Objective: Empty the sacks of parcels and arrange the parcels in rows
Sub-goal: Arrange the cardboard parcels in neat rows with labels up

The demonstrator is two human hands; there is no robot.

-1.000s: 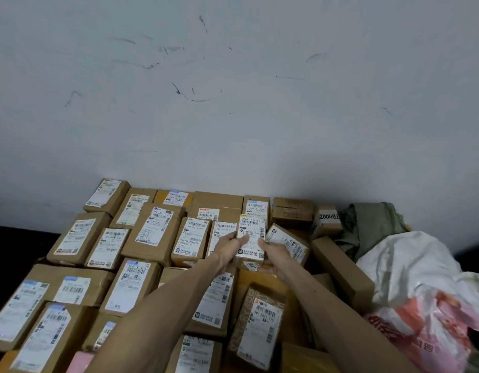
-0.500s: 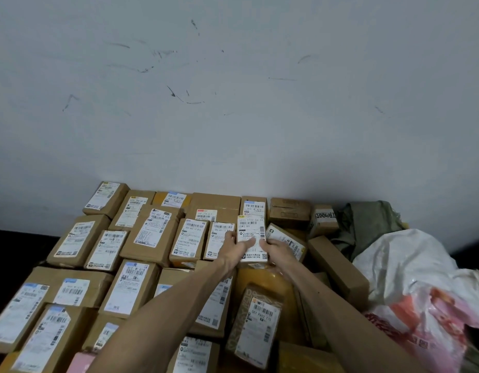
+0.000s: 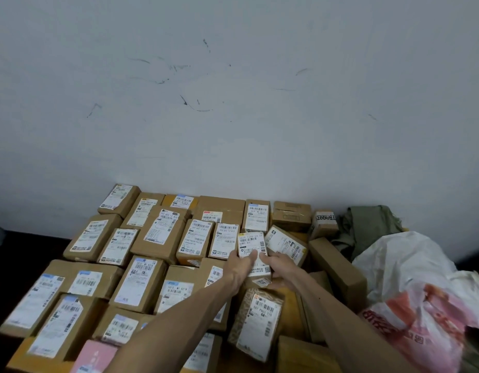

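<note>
Nearest us, bottom L, a pink parcel (image 3: 94,356), smooth & flat, lies among brown cardboard boxes w/ white barcode labels. Btwn our forearms is a padded mailer (image 3: 256,324), brown w/ a mottled print and softer-edged than the boxes.

Just beyond it our left hand (image 3: 239,267) and right hand (image 3: 280,267) both clamp the small parcel (image 3: 253,250), a narrow cardboard box whose top is nearly all label. Part of the left hand lies across the label, and the right fingers curl round the R edge. It sits mid-pile, close btwn the boxes on either side.

To the R a long box (image 3: 336,270) lies at an angle. Beside it slumps a white sack (image 3: 410,292) of crinkly plastic w/ red print. Further back the parcels (image 3: 152,235) lie in rough rows, labels up, corners square. A green sack (image 3: 367,227), crumpled, lies against the wall.

The floor (image 3: 23,249) at L is dark; we can't tell what's under the boxes. The wall (image 3: 233,103) is pale, matte and scuffed w/ dark marks.

Vs 1 s ago, the small parcel has come a bit toward us relative to the box on its L. Both hands stayed on it.
</note>
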